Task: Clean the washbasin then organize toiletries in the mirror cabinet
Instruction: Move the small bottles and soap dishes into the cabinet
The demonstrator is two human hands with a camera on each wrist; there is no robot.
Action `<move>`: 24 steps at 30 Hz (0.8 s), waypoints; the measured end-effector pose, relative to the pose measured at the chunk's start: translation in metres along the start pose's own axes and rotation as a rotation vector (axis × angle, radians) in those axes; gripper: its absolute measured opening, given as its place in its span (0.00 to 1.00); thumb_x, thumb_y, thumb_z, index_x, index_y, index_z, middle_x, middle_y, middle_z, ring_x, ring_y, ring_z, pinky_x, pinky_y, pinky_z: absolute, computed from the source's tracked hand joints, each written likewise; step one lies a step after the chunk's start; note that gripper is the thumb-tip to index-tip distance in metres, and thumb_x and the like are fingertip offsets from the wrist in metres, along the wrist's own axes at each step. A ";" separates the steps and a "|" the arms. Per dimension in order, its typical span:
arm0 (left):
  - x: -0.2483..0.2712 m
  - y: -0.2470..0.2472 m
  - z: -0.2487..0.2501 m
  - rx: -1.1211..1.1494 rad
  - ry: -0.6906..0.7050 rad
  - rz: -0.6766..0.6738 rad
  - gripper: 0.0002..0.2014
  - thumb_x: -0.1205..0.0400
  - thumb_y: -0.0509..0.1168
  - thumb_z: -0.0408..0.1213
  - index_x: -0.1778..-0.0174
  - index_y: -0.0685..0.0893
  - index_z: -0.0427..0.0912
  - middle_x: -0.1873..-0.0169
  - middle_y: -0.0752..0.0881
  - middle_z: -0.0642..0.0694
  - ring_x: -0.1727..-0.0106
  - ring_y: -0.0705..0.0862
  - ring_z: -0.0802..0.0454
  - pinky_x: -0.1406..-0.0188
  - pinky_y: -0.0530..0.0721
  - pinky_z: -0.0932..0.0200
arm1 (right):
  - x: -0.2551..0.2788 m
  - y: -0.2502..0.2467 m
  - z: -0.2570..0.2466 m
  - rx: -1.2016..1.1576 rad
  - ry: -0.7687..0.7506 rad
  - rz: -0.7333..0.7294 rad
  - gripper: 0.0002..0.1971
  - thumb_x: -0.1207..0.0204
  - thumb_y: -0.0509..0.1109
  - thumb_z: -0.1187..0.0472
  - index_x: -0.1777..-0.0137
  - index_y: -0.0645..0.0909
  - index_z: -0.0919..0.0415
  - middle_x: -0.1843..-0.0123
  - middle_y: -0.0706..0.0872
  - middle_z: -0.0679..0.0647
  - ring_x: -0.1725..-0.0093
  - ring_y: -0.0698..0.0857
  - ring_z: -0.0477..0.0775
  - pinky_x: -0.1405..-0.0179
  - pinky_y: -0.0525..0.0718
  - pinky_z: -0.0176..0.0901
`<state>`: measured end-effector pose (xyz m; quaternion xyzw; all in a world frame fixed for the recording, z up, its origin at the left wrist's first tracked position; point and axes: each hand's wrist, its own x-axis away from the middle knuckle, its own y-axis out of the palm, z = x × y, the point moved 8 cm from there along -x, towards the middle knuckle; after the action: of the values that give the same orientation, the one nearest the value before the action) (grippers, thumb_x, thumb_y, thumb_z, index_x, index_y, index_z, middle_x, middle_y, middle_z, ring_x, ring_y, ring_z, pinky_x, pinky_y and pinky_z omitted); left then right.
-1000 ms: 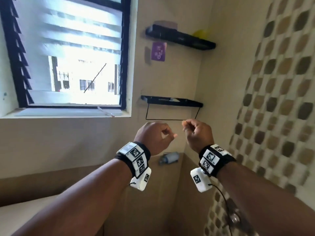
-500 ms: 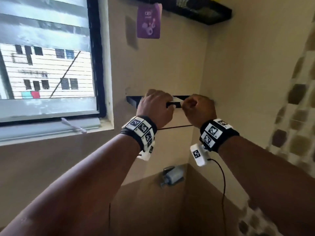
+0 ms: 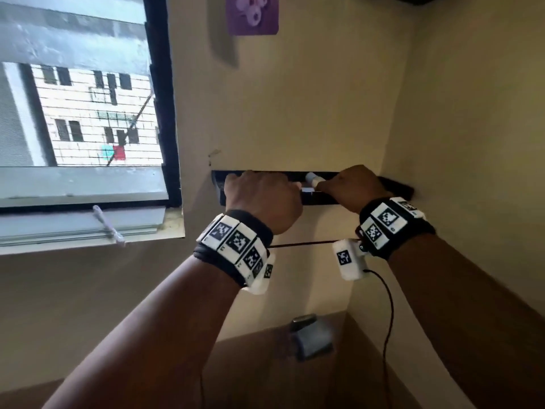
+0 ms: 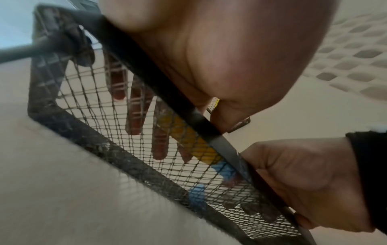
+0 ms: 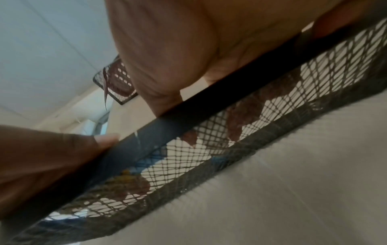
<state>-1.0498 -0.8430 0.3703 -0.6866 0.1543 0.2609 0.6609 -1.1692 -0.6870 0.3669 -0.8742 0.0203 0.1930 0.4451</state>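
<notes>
A black mesh shelf (image 3: 318, 199) (image 4: 87, 137) (image 5: 188, 112) hangs on the beige wall at the corner. Both hands reach over its front rim. My left hand (image 3: 262, 196) (image 4: 209, 49) lays straight fingers (image 4: 136, 116) inside the shelf against a yellow and blue tube (image 4: 188, 140) (image 5: 125, 175), with its thumb outside the rim. My right hand (image 3: 351, 187) (image 4: 293, 179) (image 5: 167, 49) curls its fingers round the tube's end beside the white cap (image 3: 312, 178). Most of the tube is hidden in the head view.
A black-framed window (image 3: 165, 113) fills the left, with a white object (image 3: 107, 225) on its sill. A purple packet (image 3: 252, 13) hangs above the shelf. A thin black rail (image 3: 300, 245) runs below it, and a grey fitting (image 3: 312, 338) sits lower on the wall.
Both hands rose together from below the shelf up to it and over its front rim, carrying the tube between them. The view moved closer to the wall.
</notes>
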 end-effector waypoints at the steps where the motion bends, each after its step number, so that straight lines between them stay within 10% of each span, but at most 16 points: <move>1: 0.000 0.000 0.000 -0.006 -0.001 0.036 0.16 0.14 0.51 0.52 0.61 0.78 0.52 0.64 0.83 0.53 0.58 0.81 0.44 0.49 0.76 0.45 | -0.004 0.002 0.001 -0.006 -0.019 -0.008 0.37 0.37 0.69 0.21 0.80 0.76 0.58 0.76 0.80 0.54 0.69 0.84 0.57 0.69 0.75 0.45; 9: 0.009 -0.007 -0.004 0.042 0.000 0.269 0.14 0.13 0.55 0.56 0.48 0.79 0.50 0.67 0.86 0.51 0.61 0.86 0.41 0.52 0.73 0.48 | 0.005 0.008 0.005 -0.066 -0.124 0.074 0.31 0.41 0.52 0.27 0.75 0.80 0.55 0.72 0.81 0.50 0.59 0.84 0.65 0.41 0.81 0.67; 15: 0.002 -0.013 -0.007 0.211 -0.079 0.239 0.21 0.10 0.48 0.58 0.24 0.75 0.61 0.39 0.89 0.50 0.39 0.85 0.40 0.38 0.75 0.44 | 0.022 0.000 0.002 -0.119 -0.101 0.187 0.17 0.18 0.58 0.40 0.38 0.79 0.48 0.41 0.85 0.51 0.30 0.76 0.64 0.34 0.67 0.65; 21: 0.038 -0.058 0.015 0.644 0.097 0.581 0.16 0.08 0.55 0.45 0.32 0.82 0.42 0.47 0.85 0.47 0.49 0.81 0.53 0.51 0.78 0.58 | 0.048 -0.023 -0.004 -0.708 -0.278 0.387 0.11 0.19 0.71 0.51 0.41 0.80 0.54 0.54 0.83 0.40 0.57 0.81 0.38 0.47 0.83 0.44; 24: 0.073 -0.037 0.043 0.842 0.172 0.525 0.14 0.08 0.55 0.42 0.36 0.80 0.38 0.55 0.84 0.49 0.61 0.80 0.52 0.61 0.80 0.57 | 0.090 -0.031 0.003 -0.861 -0.360 0.445 0.13 0.22 0.75 0.56 0.41 0.81 0.58 0.52 0.87 0.44 0.58 0.84 0.35 0.59 0.80 0.29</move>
<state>-0.9762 -0.7881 0.3600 -0.3176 0.4675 0.2758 0.7775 -1.0802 -0.6535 0.3568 -0.9056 0.0477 0.4212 -0.0107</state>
